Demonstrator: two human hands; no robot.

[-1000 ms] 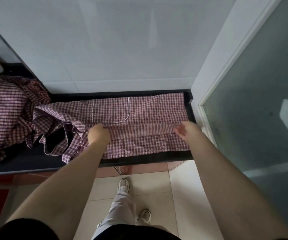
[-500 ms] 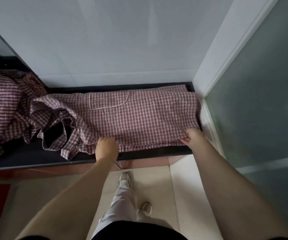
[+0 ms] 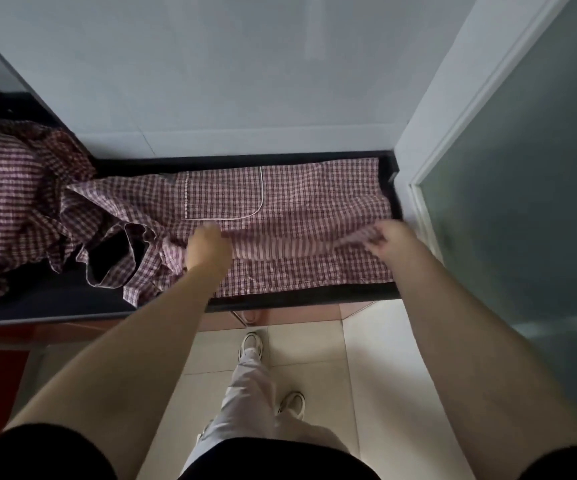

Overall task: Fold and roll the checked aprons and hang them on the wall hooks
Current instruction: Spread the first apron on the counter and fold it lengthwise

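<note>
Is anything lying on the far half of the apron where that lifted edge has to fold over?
Nothing visible. Both the left hand and right hand grip the apron edge; beyond it only flat cloth and its pocket.

Home kitchen corner: dark countertop (image 3: 55, 303), tiled wall (image 3: 210, 81), tiled floor (image 3: 377, 358), frosted glass door (image 3: 522, 202).

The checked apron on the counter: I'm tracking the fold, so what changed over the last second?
Both hands, left hand and right hand, dropped to the spread checked apron's near edge, gripped it and carried it up toward the wall, doubling it over. The crumpled apron and dark counter stayed put.
</note>
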